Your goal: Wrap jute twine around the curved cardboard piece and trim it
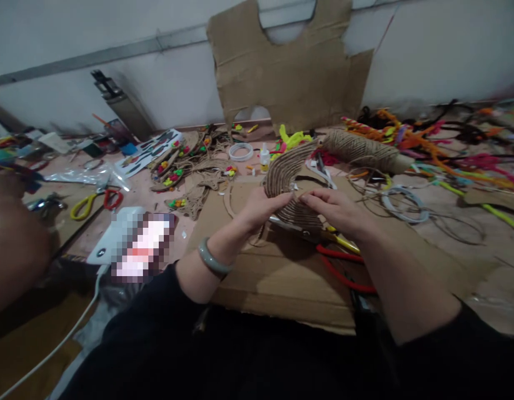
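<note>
A crescent-shaped piece [284,169] covered in rows of brown jute twine is held up over the cardboard. My left hand [265,208] grips its left side, thumb lying across the rows. At the inner edge of the curve, my right hand [334,208] is closed in a pinch on what looks like the twine's end; the fingertips partly hide it. Beneath my hands is a flat cardboard sheet [282,283]. Red-handled scissors [344,272] lie under my right forearm. A small glue bottle [264,158] stands behind the crescent.
A spool of twine [360,151] lies at the back right, beside colourful pipe cleaners [432,139]. Finished twine shapes with beads [173,175] sit at the left. A phone [144,247] and a white power bank [115,236] lie nearer. Another person's arm [15,244] enters at far left.
</note>
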`<state>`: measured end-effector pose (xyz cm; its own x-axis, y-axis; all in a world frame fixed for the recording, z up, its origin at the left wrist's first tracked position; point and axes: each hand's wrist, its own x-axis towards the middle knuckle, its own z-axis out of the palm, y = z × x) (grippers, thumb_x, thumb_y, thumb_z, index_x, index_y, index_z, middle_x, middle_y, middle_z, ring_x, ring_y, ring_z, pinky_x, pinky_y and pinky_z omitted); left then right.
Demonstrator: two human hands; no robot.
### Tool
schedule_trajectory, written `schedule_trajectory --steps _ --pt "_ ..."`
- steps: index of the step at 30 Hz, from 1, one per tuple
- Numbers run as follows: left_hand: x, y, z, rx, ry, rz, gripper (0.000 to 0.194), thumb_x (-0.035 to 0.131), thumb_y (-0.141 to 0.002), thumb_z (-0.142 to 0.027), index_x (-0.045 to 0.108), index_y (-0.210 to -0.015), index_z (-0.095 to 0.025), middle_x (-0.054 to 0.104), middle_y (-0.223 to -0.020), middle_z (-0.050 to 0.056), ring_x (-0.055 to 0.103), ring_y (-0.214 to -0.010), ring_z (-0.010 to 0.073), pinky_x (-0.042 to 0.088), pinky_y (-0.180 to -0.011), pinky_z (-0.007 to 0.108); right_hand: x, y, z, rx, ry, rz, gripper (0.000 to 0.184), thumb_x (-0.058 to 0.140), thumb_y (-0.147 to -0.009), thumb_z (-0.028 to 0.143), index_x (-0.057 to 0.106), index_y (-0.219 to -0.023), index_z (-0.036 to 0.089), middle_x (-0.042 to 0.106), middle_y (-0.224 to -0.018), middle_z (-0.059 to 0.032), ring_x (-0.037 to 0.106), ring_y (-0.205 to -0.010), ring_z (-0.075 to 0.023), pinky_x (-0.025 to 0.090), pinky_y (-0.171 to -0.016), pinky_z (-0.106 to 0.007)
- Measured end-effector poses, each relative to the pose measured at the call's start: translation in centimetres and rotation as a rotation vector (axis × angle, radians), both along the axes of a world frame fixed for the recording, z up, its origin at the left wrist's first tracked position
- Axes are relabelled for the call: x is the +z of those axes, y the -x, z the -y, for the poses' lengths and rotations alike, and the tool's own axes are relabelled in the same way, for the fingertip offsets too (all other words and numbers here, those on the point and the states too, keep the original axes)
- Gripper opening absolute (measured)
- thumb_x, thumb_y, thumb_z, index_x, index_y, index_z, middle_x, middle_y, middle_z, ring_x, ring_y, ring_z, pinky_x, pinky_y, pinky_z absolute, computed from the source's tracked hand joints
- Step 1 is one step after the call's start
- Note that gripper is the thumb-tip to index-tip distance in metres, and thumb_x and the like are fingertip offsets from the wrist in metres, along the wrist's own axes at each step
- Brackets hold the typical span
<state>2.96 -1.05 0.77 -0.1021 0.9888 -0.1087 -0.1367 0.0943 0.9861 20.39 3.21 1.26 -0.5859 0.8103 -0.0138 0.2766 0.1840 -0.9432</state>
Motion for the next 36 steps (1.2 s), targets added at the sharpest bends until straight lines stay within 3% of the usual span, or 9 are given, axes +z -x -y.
schedule_trajectory --steps 4,10,16,23,28,36 --pt "0.4 -0.1 0.1 0.018 0.018 0.031 0.022 0.082 -0.060 -0.026 0.071 -0.074 -0.014 0.070 -0.072 0.003 0.061 -0.065 0.0146 0.049 -0.065 0.029 0.1 0.1 0.2 0.006 -0.029 -0.002 0.032 0.057 -0.078 0.050 0.061 -0.072 0.018 0.054 -0.064 0.0003 0.046 -0.058 -0.0123 0.036 -0.054 -0.027" --pt "0.7 -0.6 0.4 -0.003 0.091 0.258 0.033 0.085 -0.057 -0.034 0.069 -0.076 -0.012 0.072 -0.073 0.005 0.064 -0.064 0.0156 0.052 -0.065 0.030 0.1 0.4 0.3 -0.047 -0.056 -0.030 0.025 0.054 -0.079 0.042 0.057 -0.070 0.018 0.052 -0.064 0.0013 0.043 -0.059 -0.0113 0.035 -0.055 -0.026" --pt "0.1 -0.4 0.3 0.041 0.075 0.157 0.029 0.082 -0.057 -0.028 0.068 -0.077 -0.013 0.070 -0.071 0.002 0.063 -0.063 0.0143 0.051 -0.067 0.029 -0.4 0.4 0.4 -0.008 -0.093 0.056 0.028 0.052 -0.081 0.043 0.057 -0.067 0.019 0.049 -0.061 0.0020 0.042 -0.058 -0.0111 0.031 -0.052 -0.025" --pt "0.1 -0.9 0.5 -0.034 0.089 0.076 0.028 0.078 -0.060 -0.024 0.071 -0.084 -0.013 0.071 -0.076 0.003 0.063 -0.071 0.0160 0.049 -0.072 0.030 -0.7 0.8 0.1 -0.144 -0.163 -0.080 0.023 0.061 -0.077 0.038 0.066 -0.087 0.018 0.067 -0.084 -0.0049 0.057 -0.076 -0.0169 0.044 -0.068 -0.030" --pt "-0.1 -1.5 0.8 -0.079 0.086 -0.010 0.020 0.075 -0.062 -0.022 0.071 -0.079 -0.013 0.068 -0.070 0.002 0.060 -0.067 0.0144 0.046 -0.066 0.028 -0.6 1.1 0.2 -0.161 -0.127 -0.085 0.018 0.061 -0.074 0.035 0.064 -0.072 0.018 0.064 -0.070 -0.0015 0.054 -0.067 -0.0153 0.042 -0.064 -0.030" --pt "0.0 -1.4 0.8 -0.120 0.102 0.065 0.020 0.079 -0.059 -0.023 0.072 -0.076 -0.015 0.068 -0.068 0.002 0.059 -0.062 0.0137 0.047 -0.062 0.027 -0.6 0.9 0.0 -0.189 -0.067 -0.148 0.028 0.059 -0.078 0.044 0.055 -0.066 0.019 0.055 -0.064 -0.0003 0.049 -0.061 -0.0134 0.042 -0.062 -0.030"
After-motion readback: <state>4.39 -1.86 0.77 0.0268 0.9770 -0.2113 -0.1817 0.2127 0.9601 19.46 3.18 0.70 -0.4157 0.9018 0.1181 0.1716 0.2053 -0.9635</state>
